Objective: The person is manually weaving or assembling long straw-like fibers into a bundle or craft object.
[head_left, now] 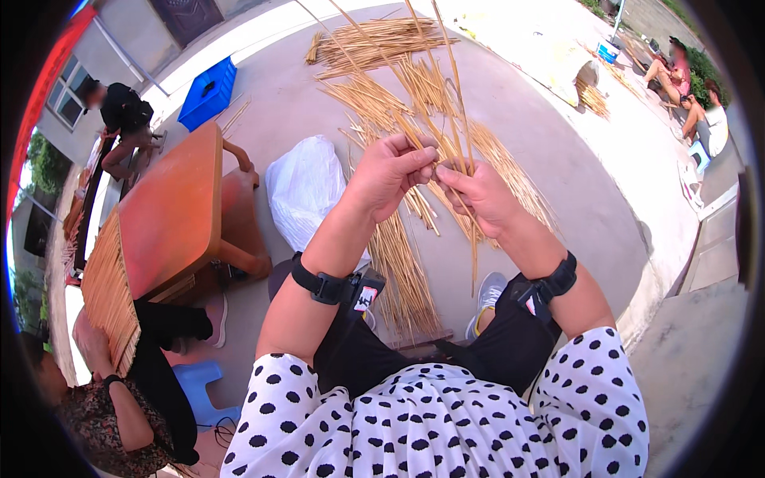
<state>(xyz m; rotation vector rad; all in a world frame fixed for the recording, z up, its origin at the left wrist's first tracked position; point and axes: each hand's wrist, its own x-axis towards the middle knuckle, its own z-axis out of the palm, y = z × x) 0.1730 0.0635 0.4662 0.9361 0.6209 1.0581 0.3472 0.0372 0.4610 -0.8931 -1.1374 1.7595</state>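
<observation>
My left hand (392, 171) and my right hand (484, 195) are close together in front of me, fingers pinched around several long, thin straw-coloured stalks (453, 80). The stalks rise away from me above both hands, and thin ends hang below the right one. Where they meet, between my thumbs, the fingers partly cover them. On the ground beneath lie loose piles of similar stalks (402, 279), with a neater heap (374, 44) farther off. To the left of my forearms sits a white plastic bag (307, 187).
An orange-brown table (171, 211) stands at left, a blue crate (209, 92) behind it. At lower left, a co-worker's hand (92, 342) touches a flat panel of stalks (111, 291) near a blue stool (203, 390). Other people sit at far left and far right.
</observation>
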